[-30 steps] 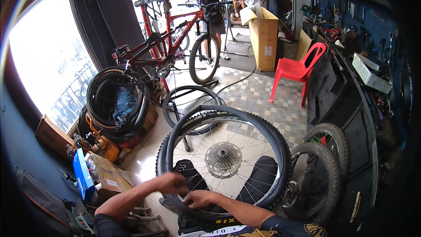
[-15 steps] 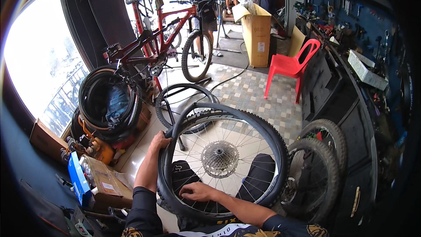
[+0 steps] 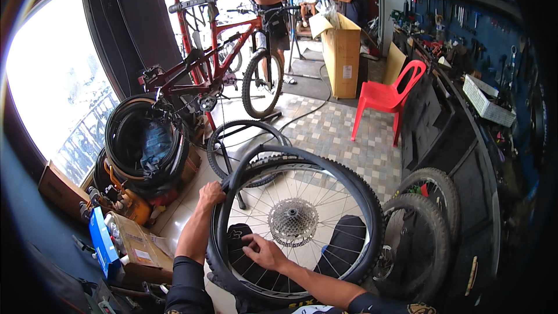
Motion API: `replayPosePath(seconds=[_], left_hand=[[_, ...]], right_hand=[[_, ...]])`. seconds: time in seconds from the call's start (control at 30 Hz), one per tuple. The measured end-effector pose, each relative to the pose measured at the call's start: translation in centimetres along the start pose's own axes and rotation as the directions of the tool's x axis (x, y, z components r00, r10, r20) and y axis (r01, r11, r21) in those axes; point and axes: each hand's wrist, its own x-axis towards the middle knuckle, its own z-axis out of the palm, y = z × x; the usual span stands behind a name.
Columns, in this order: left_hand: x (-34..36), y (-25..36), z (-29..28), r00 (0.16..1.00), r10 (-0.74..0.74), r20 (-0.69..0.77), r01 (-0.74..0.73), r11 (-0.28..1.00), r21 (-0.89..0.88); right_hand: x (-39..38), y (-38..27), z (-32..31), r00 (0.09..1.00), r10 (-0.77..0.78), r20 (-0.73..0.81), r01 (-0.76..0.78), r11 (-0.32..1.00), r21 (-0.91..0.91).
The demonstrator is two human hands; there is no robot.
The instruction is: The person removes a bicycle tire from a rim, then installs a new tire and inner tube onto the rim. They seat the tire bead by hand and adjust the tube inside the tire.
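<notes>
A bicycle wheel with a knobby tyre [image 3: 361, 181] rests tilted across my lap, its silver cassette [image 3: 293, 221] facing up. A smooth black inner tube [image 3: 325, 157] lies loosely around the tyre, bulging away from it at the upper left. My left hand [image 3: 211, 193] is closed on the tube at the wheel's left side; its fingertips are partly hidden. Over the spokes at the lower left, my right hand [image 3: 264, 253] hovers with fingers apart and slightly bent, holding nothing that I can see.
Another wheel [image 3: 216, 157] lies beyond mine, near a red bicycle [image 3: 232, 26] on a stand. Muddy wheels [image 3: 433, 227] lean at right, below a workbench. A red chair [image 3: 381, 96] and tall carton [image 3: 340, 61] stand farther off. Boxes [image 3: 136, 244] sit at left; people stand behind.
My right hand has lifted slightly off the lower left of the wheel and its fingers have spread. The left hand keeps its hold. The view has tilted up a little.
</notes>
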Motion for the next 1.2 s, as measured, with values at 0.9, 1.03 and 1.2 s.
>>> replayPosePath(seconds=[0.9,1.03,1.2], left_hand=[[-1.8,0.1,-4.7,0.996,0.047,0.078,-0.049,0.998,0.029],[-2.3,0.3,-5.0,0.998,0.038,0.058,-0.038,0.999,0.008],[-2.9,-0.3,-5.5,0.999,0.038,0.035,-0.037,0.999,-0.021]], right_hand=[[9.5,-0.3,10.4,0.97,0.037,0.24,0.032,0.959,-0.281],[10.2,-2.4,6.8,0.862,0.034,0.505,0.24,0.851,-0.467],[16.7,-5.9,-3.8,0.971,-0.084,0.226,0.211,0.75,-0.627]])
